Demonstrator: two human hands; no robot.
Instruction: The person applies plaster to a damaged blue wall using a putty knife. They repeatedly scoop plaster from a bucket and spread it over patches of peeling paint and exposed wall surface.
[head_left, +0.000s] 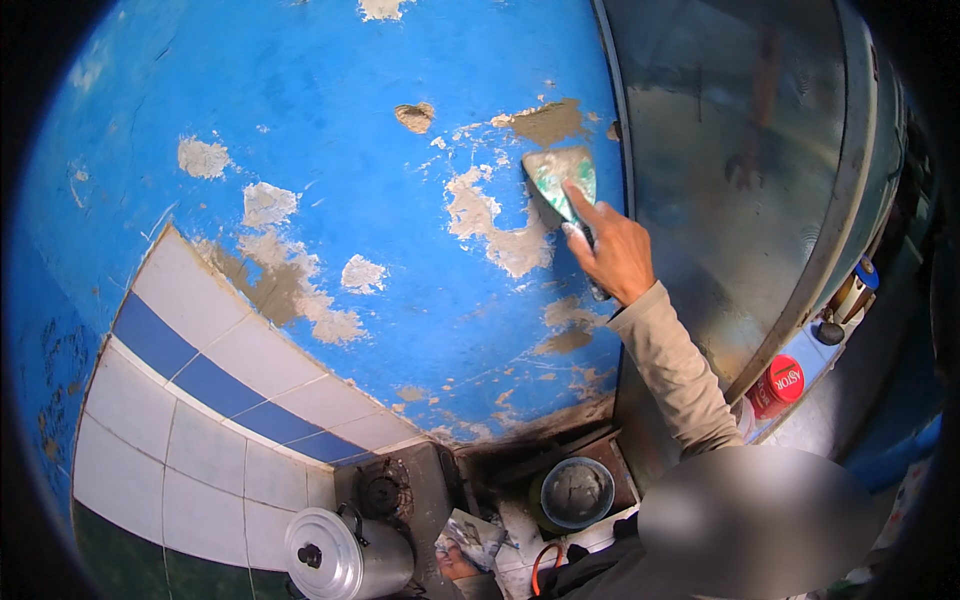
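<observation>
While the left hand is out of view, its state beyond telling, the right hand [622,257] is wrapped round the dark handle of a scraper [551,178], forefinger laid along the blade. Scraper sits near 1 o'clock in the view, over the blue wall [350,150], blade aimed between 11 and 12. Blade broad at the far edge, narrowing toward the handle; face dull grey-tan along the edge, streaked green and white lower down. Handle end shows at the hand's 7 o'clock. Cannot tell whether the edge touches the wall. Just past it, toward 12, a darker brown patch [550,123]; at the blade's 8 o'clock, a paler bare patch [515,253]. Bowl [545,484] at 5 o'clock, grey stuff inside. Lidded metal pot [375,560] at 7.
</observation>
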